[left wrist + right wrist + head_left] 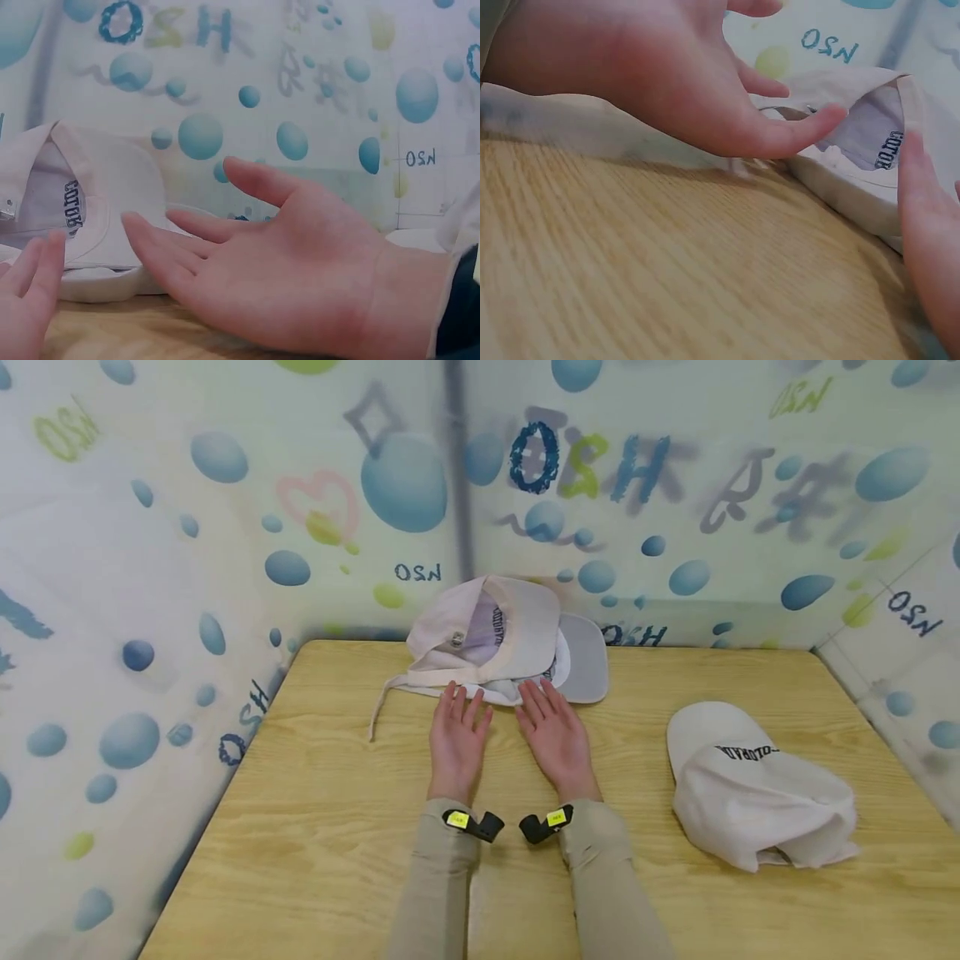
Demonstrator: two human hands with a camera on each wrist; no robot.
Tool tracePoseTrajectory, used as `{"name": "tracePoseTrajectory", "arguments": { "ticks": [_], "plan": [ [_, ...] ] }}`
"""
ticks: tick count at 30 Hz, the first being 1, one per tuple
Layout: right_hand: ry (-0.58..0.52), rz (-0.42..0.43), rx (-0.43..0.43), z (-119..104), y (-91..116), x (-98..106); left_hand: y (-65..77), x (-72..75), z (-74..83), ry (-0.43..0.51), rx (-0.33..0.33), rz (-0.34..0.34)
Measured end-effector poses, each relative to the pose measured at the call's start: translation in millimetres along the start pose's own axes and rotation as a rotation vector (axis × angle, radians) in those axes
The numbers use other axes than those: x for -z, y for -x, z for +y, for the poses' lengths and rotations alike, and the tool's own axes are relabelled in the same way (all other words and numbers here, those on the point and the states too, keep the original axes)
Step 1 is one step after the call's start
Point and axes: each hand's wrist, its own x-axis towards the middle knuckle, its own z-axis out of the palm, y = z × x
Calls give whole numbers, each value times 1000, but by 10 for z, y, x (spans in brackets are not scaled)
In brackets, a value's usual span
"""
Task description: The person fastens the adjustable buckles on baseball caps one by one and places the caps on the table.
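Note:
Both my hands lie palm up side by side, fingers loosely extended and holding nothing. The left hand (457,739) reaches toward the near edge of a pale pink cap (442,618), its fingertips overlapping that edge in the head view. Similarly placed, the right hand (558,743) has its fingertips before a second, whitish cap with a grey brim (588,660). The pink cap leans on this second cap, its opening and inner lettering facing me. A thin strap (382,706) trails off to the left. In the left wrist view the right hand (277,277) appears large beside the caps.
A third, white cap (757,785) with dark lettering sits on the right of the wooden table (322,860), its brim pointing away. Walls printed with blue drops (405,485) rise behind the table and on both sides. Each wrist wears a black strap-on camera (472,822).

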Motion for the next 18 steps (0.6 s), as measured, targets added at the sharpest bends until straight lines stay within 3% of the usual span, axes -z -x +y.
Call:
{"name": "tracePoseTrajectory", "arguments": {
  "ticks": [5, 12, 18],
  "plan": [
    [-24, -38, -24, 21, -69, 31, -50, 29, 9, 68, 18, -42],
    [-8, 79, -62, 23, -119, 47, -117, 66, 48, 155, 36, -93],
    [11, 112, -77, 34, -105, 31, -177, 118, 64, 246, 79, -107]
  ]
}}
